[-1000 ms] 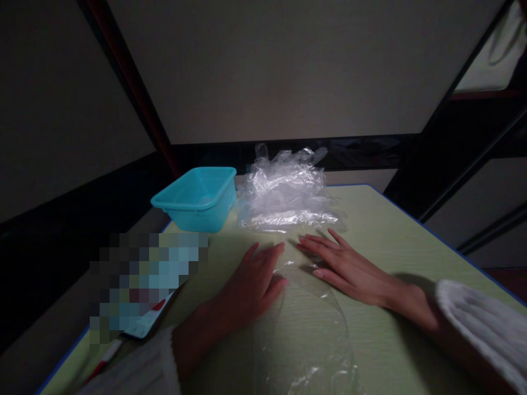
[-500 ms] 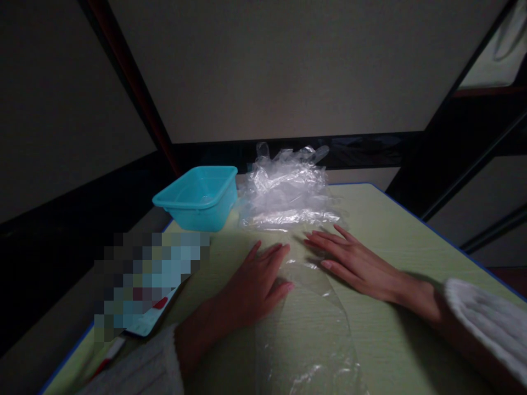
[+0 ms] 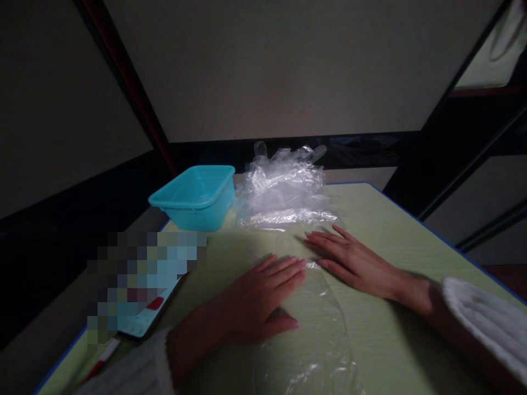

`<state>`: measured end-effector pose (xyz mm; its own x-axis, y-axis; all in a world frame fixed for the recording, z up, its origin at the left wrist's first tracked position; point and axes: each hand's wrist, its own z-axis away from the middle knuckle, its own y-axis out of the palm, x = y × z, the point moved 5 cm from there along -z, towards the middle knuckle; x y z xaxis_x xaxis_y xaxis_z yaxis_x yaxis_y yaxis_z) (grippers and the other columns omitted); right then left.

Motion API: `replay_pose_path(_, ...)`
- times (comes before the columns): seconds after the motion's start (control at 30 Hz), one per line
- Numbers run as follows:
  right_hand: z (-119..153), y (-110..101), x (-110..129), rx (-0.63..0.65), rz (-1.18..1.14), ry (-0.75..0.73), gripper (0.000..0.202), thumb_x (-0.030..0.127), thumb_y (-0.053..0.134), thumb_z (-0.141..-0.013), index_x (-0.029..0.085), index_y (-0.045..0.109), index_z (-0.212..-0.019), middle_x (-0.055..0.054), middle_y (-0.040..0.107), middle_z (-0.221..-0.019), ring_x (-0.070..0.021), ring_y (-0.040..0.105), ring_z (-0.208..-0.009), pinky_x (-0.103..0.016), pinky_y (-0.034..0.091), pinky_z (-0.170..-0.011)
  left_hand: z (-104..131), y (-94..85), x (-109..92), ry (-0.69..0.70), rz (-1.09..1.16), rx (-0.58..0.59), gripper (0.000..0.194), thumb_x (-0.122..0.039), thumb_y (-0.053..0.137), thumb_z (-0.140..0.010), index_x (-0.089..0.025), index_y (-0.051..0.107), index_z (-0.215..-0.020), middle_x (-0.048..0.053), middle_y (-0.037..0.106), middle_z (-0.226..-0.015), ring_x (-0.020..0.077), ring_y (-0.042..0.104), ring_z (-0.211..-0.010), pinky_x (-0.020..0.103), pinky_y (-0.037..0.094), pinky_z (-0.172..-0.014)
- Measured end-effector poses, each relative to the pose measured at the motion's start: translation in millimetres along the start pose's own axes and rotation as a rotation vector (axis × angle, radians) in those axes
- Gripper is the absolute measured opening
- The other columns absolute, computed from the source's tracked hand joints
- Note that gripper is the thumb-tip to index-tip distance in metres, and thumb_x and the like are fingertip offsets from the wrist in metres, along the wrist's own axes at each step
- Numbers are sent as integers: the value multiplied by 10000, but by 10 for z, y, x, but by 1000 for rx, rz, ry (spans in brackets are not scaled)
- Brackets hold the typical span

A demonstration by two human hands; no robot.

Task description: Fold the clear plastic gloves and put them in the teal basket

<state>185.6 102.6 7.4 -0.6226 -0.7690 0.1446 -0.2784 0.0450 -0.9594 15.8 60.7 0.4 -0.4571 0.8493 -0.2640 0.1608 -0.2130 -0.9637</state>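
A clear plastic disposable glove (image 3: 304, 340) lies flat on the table, its lower part running off the bottom of the view. My left hand (image 3: 267, 299) is stretched out flat over the glove's left side, fingers pointing right and thumb apart. On the other side, my right hand (image 3: 349, 260) rests open, its fingertips at the glove's upper right edge. Neither hand grips anything. Beyond both hands sits a crumpled pile of clear plastic gloves (image 3: 286, 189), with some finger shapes sticking up at its top.
A turquoise plastic basin (image 3: 201, 214) stands at the back left of the pale green table (image 3: 395, 241), beside the pile. On the left lies a phone-like flat object (image 3: 142, 323), mostly blurred out, with a red and white pen-like stick (image 3: 102, 356) near it. A wall panel rises behind.
My left hand has slid a little toward me and right over the glove, its fingers now flatter. My right hand stays in nearly the same place. The view has shifted slightly.
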Motion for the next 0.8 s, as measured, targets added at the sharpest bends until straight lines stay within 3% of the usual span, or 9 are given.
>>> replay_pose_path(0.13,4,-43,-43,-50,1,1,353,211,297,-928,129,451,-1234,-131,547,-1262,-235,503,-1169,-571,263,-1031,-7,-6,-55,61,24,11,690,-535,392,-873,-76,287,-1377,135,237,-1468,242,178,-1366,438,142,-1112)
replay_pose_path(0.27,22,-48,-106,-68,-11,54,360,213,292,-925,123,431,-1245,-130,587,-1212,-238,541,-1127,-583,264,-1023,-9,11,-60,69,36,16,674,-527,406,-873,-113,274,-1388,121,244,-1466,237,190,-1363,432,144,-1111)
replay_pose_path(0.8,36,43,-198,-15,-25,161,427,295,313,-926,147,378,-1321,-138,508,-1302,-272,437,-1226,-597,234,-1028,-9,29,-57,69,90,27,681,-537,396,-874,-115,268,-1394,110,226,-1475,231,167,-1368,401,128,-1118)
